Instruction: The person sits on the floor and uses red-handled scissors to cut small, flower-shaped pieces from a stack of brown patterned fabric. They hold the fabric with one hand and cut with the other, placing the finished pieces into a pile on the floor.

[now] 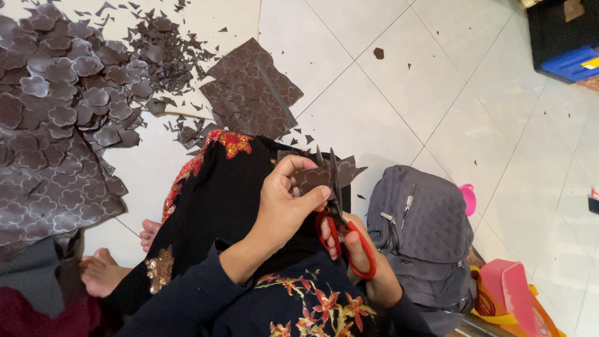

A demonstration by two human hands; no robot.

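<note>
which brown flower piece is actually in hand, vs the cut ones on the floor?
The brown piece pinched in the left hand, at the blades of the red-handled scissors held by the right hand. The cut flower pile lies untouched on the floor.

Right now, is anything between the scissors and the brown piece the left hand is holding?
Nothing visible. The left hand pinches the brown flower-shaped piece right at the blades of the red-handled scissors, which the right hand grips. Blades and piece already meet, with no gap showing.

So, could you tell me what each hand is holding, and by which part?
The left hand pinches a brown flower-shaped piece by its edge; the right hand holds red-handled scissors, fingers through the loops.
</note>
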